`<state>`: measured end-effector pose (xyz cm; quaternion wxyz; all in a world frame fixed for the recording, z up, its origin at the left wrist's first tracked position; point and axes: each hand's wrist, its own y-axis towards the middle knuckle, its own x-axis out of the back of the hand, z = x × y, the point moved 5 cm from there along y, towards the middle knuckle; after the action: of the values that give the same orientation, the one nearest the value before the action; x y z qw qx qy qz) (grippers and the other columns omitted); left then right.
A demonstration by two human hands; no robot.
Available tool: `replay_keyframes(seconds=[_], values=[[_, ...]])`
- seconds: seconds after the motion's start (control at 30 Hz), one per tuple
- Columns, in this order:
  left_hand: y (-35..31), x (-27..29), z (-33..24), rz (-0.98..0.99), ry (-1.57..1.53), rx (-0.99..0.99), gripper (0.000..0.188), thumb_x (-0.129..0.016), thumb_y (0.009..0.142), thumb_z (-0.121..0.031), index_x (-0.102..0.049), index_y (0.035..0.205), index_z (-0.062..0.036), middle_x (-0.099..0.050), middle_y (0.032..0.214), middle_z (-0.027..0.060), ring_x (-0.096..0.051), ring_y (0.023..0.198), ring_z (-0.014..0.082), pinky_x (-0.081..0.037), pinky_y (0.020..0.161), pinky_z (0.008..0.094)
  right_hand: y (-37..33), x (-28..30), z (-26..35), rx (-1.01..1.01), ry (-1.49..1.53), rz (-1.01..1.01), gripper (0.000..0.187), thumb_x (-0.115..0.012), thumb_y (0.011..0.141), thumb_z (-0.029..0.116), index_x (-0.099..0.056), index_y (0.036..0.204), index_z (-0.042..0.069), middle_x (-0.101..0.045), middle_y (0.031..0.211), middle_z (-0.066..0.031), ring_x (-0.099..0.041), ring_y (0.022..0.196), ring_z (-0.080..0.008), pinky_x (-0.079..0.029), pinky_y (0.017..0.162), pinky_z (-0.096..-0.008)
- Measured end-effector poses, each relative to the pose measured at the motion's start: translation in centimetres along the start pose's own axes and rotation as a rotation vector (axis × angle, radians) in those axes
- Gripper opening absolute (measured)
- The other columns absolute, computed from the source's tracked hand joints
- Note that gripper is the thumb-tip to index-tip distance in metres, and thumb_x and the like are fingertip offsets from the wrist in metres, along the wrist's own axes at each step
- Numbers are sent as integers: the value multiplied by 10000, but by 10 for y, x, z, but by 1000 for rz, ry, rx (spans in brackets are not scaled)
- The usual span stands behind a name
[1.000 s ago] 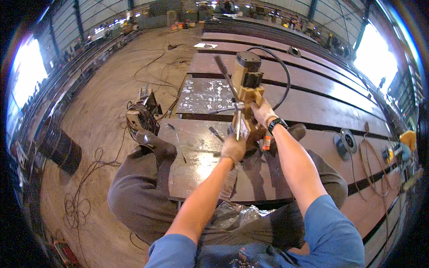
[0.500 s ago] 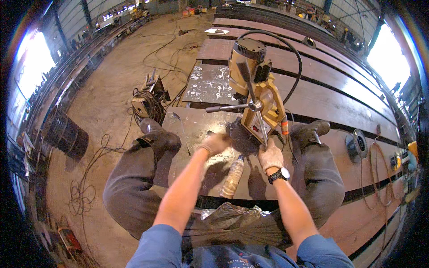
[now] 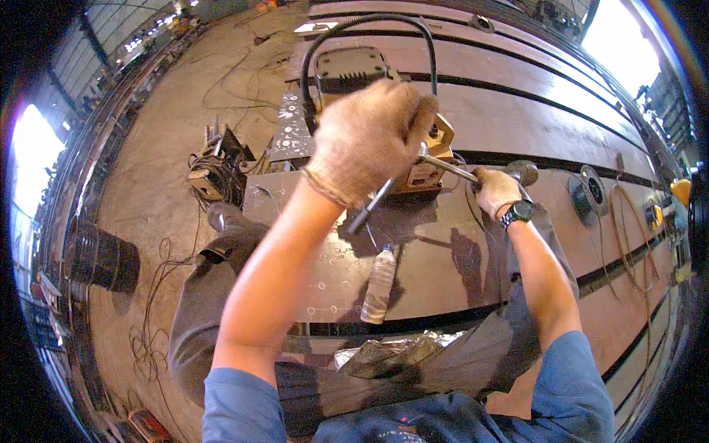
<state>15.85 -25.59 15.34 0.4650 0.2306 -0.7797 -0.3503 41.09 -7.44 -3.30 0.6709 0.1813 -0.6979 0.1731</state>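
Observation:
A yellow and grey magnetic drill (image 3: 351, 65) stands on the steel plate, partly hidden behind my raised left hand. My left hand (image 3: 373, 140), in a pale knit glove, is closed at the drill's spoked feed handle; its fingers hide the spoke there. Another spoke (image 3: 369, 207) of that handle points down toward me with its dark grip free. My right hand (image 3: 496, 193), also gloved, is wrapped round the end of the spoke on the right. A plastic bottle (image 3: 378, 286) with a blue cap lies on the plate (image 3: 325, 284) between my forearms.
A black hose (image 3: 369, 18) arches over the drill. To the left are a cable-wound machine (image 3: 214, 177), a black drum (image 3: 103, 258) and loose cables on the floor. Dark gaps separate the long steel beams (image 3: 532, 125). A reel (image 3: 589, 196) stands at right.
My left hand has risen from the plate near the drill's base to the feed handle. The handle has turned, and my right hand has moved right and up with its spoke. The view has shifted.

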Motion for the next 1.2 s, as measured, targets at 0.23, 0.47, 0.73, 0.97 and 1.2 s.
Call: replay_keyframes(seconds=[0.23,0.47,0.73,0.97,1.2], values=[[28,27,46,185,183,70,393,-619,1027,-474,-734,972,-101,-735,798,146,-743,784,355,-563,713,458,-65,-51,95,-136,435,53,307,-644,918,289,-716,1037,14,-744,1004,-288,-730,972,-460,-577,874,-561],[-14,27,42,34,155,110,359,-591,1031,-455,-678,929,-122,-713,737,178,-720,715,428,-565,632,531,3,21,23,65,12,100,319,-670,873,250,-758,1145,110,-767,1033,-230,-750,973,-417,-608,861,-525],[-49,28,81,-126,-29,288,216,-682,1025,-301,-699,1043,-86,-751,904,189,-741,799,339,-570,728,409,11,48,31,38,-150,13,284,-567,943,214,-793,1081,111,-777,992,-214,-764,952,-413,-620,846,-522],[-21,43,102,-91,23,303,380,-608,1031,-479,-670,978,-107,-718,821,194,-703,806,468,-537,665,519,-34,27,73,-54,-22,15,305,-543,971,253,-728,1170,115,-774,1086,-190,-759,1008,-391,-602,864,-550],[-65,28,98,-106,-59,357,287,-621,1057,-355,-669,1002,-77,-719,826,160,-676,798,341,-540,685,441,-1,75,34,35,-184,-121,255,-629,905,194,-773,1091,95,-774,1006,-184,-760,952,-396,-608,823,-519]])
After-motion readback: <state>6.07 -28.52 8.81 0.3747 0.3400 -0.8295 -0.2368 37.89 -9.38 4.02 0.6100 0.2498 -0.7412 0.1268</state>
